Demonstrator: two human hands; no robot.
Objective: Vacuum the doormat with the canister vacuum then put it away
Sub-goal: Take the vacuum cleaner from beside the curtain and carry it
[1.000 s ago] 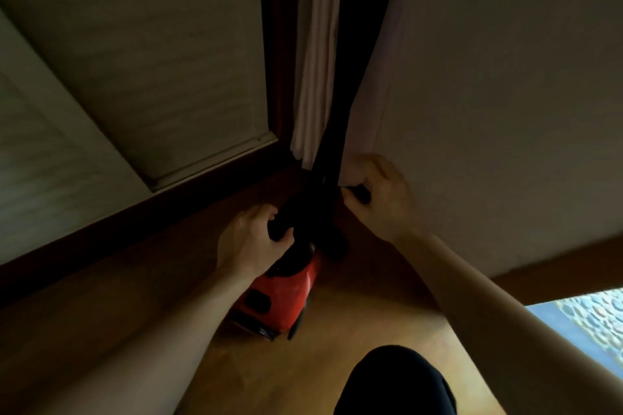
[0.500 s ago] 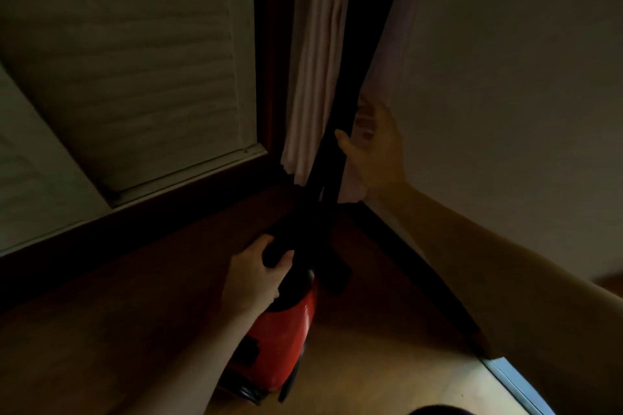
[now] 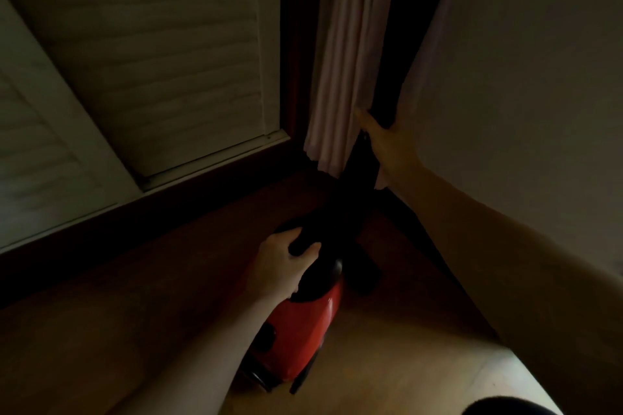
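The red canister vacuum [image 3: 296,330] stands on the wooden floor in a dim corner. My left hand [image 3: 281,263] grips the black handle on top of it. Its black wand [image 3: 360,178] rises from the canister into the gap between the curtain and the wall. My right hand [image 3: 387,145] holds the wand higher up, thumb on the curtain side and fingers round its far side. The wand's upper end is lost in shadow. No doormat is in view.
A pale curtain [image 3: 344,54] hangs in the corner. A white louvred door [image 3: 151,54] is on the left, a plain wall [image 3: 522,77] on the right. Dark skirting [image 3: 135,222] edges the wooden floor [image 3: 387,364]. A dark knee [image 3: 505,408] shows at the bottom.
My right hand has climbed up the wand from near the canister and now holds it. The view has shifted so the vacuum sits lower in the frame. My left hand keeps its hold on the handle.
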